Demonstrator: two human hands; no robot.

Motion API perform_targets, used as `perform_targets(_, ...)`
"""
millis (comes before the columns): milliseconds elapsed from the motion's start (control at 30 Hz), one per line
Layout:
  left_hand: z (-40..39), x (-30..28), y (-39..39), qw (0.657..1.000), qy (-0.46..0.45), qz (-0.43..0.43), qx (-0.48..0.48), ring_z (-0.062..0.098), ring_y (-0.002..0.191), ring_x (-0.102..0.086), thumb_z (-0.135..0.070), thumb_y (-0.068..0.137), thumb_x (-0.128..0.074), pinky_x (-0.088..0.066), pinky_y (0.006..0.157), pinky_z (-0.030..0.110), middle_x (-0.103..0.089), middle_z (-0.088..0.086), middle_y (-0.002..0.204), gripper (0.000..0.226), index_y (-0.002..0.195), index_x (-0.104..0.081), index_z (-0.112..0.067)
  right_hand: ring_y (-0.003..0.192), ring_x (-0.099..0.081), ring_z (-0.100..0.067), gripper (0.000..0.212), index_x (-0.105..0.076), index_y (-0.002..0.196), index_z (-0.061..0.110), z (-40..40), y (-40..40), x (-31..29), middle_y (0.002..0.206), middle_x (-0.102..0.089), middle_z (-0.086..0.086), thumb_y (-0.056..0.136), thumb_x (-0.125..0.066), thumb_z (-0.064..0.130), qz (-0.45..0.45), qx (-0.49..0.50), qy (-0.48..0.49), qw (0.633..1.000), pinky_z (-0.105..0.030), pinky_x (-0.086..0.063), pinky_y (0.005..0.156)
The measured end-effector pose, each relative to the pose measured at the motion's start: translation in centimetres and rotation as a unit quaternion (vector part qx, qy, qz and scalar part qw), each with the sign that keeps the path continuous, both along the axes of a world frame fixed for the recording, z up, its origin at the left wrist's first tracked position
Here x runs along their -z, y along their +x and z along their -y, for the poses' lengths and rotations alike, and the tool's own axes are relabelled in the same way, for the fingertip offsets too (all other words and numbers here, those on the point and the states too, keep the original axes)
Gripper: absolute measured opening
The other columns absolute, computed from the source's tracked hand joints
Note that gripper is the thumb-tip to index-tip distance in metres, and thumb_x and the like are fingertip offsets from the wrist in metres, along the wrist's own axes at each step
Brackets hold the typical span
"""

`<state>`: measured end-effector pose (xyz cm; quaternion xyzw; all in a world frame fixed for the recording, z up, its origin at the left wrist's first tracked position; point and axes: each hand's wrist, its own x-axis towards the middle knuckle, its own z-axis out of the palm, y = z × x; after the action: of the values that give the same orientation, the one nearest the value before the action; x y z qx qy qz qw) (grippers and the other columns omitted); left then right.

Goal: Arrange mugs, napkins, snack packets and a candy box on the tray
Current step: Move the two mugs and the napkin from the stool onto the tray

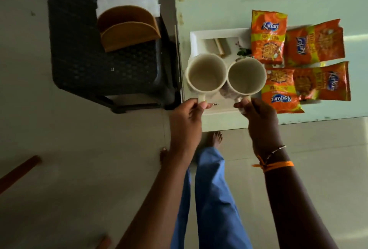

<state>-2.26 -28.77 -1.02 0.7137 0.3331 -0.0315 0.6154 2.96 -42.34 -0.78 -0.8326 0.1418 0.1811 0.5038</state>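
While both cream ceramic mugs hang over the white rectangular tray (pixel 194 38), left hand (pixel 187 121) pinches the handle of left mug (pixel 206 75), right hand (pixel 258 117) pinches the handle of right mug (pixel 247 78). Handles point back at the person, mouths up, both empty, walls near touching. Tray's bare left part lies straight below and just ahead. Four orange snack packets (pixel 267 37) fill its right side. White napkins (pixel 127 3) sit in a wooden holder on the black stool (pixel 79 49), nearer the left hand.
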Motion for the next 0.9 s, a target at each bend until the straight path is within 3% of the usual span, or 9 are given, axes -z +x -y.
perform_targets(67,1.3,0.5,0.9,1.000,0.008,0.001,0.017,0.007,0.077,-0.064,-0.015,0.090,-0.053,-0.045,0.071,0.010,-0.073,0.004,0.090,0.019,0.087,-0.068,-0.005,0.083,-0.057,-0.024,0.023,-0.060,0.069,0.025,1.7,0.6,0.8,0.084,-0.066,-0.010,0.090,-0.052,0.024,-0.007,0.005,-0.014,1.000,-0.053,-0.047,0.085)
perform_targets(167,3.0,1.4,1.5,0.999,0.017,-0.014,0.025,0.025,0.088,-0.067,-0.014,0.089,-0.054,-0.051,0.084,0.034,-0.074,0.014,0.093,0.020,0.086,-0.069,-0.001,0.082,-0.057,-0.025,0.019,-0.064,0.078,0.018,3.5,1.4,2.1,0.088,-0.068,-0.022,0.090,-0.052,0.025,-0.016,-0.002,-0.027,1.000,-0.055,-0.048,0.084)
perform_targets(267,4.1,2.7,1.4,0.998,0.038,-0.035,0.023,0.028,0.089,-0.066,-0.015,0.089,-0.054,-0.050,0.086,0.042,-0.073,0.015,0.093,0.020,0.086,-0.069,-0.002,0.080,-0.054,-0.024,0.023,-0.065,0.083,0.001,4.1,1.9,3.1,0.083,-0.066,-0.021,0.091,-0.052,0.019,-0.028,0.001,-0.021,0.999,-0.057,-0.047,0.084)
perform_targets(467,5.0,4.0,1.0,0.997,0.026,-0.068,0.020,0.025,0.095,-0.064,-0.017,0.091,-0.051,-0.049,0.091,0.038,-0.073,0.013,0.098,0.021,0.088,-0.069,-0.007,0.079,-0.055,-0.024,0.017,-0.063,0.080,0.014,4.5,1.8,4.6,0.080,-0.063,-0.017,0.091,-0.051,0.017,-0.038,-0.003,-0.030,0.999,-0.058,-0.048,0.086)
perform_targets(600,5.3,4.3,0.8,0.996,0.024,-0.084,0.031,0.022,0.095,-0.064,-0.018,0.092,-0.051,-0.047,0.086,0.032,-0.073,0.008,0.100,0.020,0.090,-0.068,-0.008,0.088,-0.061,-0.042,0.017,-0.058,0.077,0.016,4.8,1.6,5.0,0.080,-0.060,-0.015,0.091,-0.049,0.016,-0.051,-0.014,-0.036,0.998,-0.064,-0.044,0.088)
perform_targets(733,5.5,4.3,0.6,0.994,0.031,-0.097,0.035,0.020,0.095,-0.063,-0.019,0.091,-0.051,-0.045,0.085,0.029,-0.072,0.007,0.101,0.021,0.095,-0.068,-0.008,0.080,-0.053,-0.025,0.017,-0.057,0.077,0.015,4.8,1.7,4.8,0.080,-0.058,-0.012,0.091,-0.049,0.013,-0.055,-0.029,-0.038,0.997,-0.061,-0.045,0.090)
perform_targets(800,5.6,4.2,0.7,0.994,0.034,-0.100,0.036,0.021,0.093,-0.063,-0.019,0.091,-0.052,-0.046,0.084,0.030,-0.072,0.010,0.100,0.022,0.096,-0.068,-0.006,0.080,-0.053,-0.024,0.017,-0.061,0.080,0.010,4.8,1.9,4.6,0.081,-0.060,-0.014,0.091,-0.050,0.013,-0.059,-0.048,-0.046,0.996,-0.056,-0.047,0.090)
perform_targets(900,5.6,4.0,0.8,0.993,0.041,-0.106,0.036,0.021,0.089,-0.064,-0.021,0.089,-0.054,-0.045,0.077,0.023,-0.071,0.014,0.097,0.023,0.096,-0.067,-0.003,0.086,-0.058,-0.029,0.021,-0.065,0.085,-0.002,5.3,2.3,4.3,0.092,-0.065,-0.020,0.088,-0.056,0.017,-0.034,-0.091,-0.123,0.988,-0.029,-0.038,0.071)
